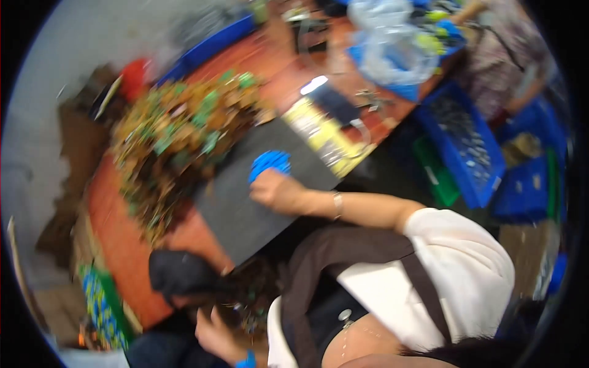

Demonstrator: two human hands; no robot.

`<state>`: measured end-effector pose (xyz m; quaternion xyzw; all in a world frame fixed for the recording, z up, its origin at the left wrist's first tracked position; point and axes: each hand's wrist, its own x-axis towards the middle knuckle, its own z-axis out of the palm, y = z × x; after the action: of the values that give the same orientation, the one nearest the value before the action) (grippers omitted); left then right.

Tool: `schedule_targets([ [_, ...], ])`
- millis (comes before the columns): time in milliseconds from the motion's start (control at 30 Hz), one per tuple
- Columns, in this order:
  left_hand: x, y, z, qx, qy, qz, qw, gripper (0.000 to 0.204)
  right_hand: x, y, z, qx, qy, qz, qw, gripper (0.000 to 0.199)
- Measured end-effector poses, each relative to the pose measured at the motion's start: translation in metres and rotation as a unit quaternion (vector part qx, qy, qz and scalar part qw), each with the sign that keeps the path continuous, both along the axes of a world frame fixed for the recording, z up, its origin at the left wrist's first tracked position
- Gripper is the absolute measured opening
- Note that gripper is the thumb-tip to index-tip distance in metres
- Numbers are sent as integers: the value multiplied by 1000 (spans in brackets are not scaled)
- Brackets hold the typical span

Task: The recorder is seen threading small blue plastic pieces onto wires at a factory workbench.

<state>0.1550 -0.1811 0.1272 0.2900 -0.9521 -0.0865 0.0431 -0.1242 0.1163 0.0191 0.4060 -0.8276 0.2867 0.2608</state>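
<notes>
My right hand point(273, 191) is closed on a rounded, ridged blue thing point(270, 165), blurred so its kind is unclear. It rests over a dark grey mat point(242, 208) on the red table. My left hand point(218, 337) is low at the left, below the table edge, with thumb and finger apart; nothing shows in it. A black cap-like thing point(184, 273) lies just beyond it. Beside the mat's left side spreads a big heap of thin brown and green pieces point(184, 135).
A yellow printed sheet point(322, 138) and a dark flat device point(331, 101) lie right of the mat. Clear plastic bags point(392, 55) are farther back. Blue bins point(463, 141) of small parts stand at the right, near another person point(491, 67). Brown scraps point(73, 178) lie at left.
</notes>
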Motion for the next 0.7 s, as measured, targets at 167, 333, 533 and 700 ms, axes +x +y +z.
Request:
schedule_targets([
  [167,-85,62,-10,127,114,-150,974,34,1,11,5,29,24,-1,999,12],
  [333,-167,110,-10,120,185,-333,917,33,7,15,5,42,13,-12,999,8],
  [533,-288,112,-35,17,291,-358,887,42,3,-4,-5,22,35,-10,999,8],
  [700,-357,128,-41,-48,308,-348,884,36,12,0,-5,46,17,-33,998,11],
])
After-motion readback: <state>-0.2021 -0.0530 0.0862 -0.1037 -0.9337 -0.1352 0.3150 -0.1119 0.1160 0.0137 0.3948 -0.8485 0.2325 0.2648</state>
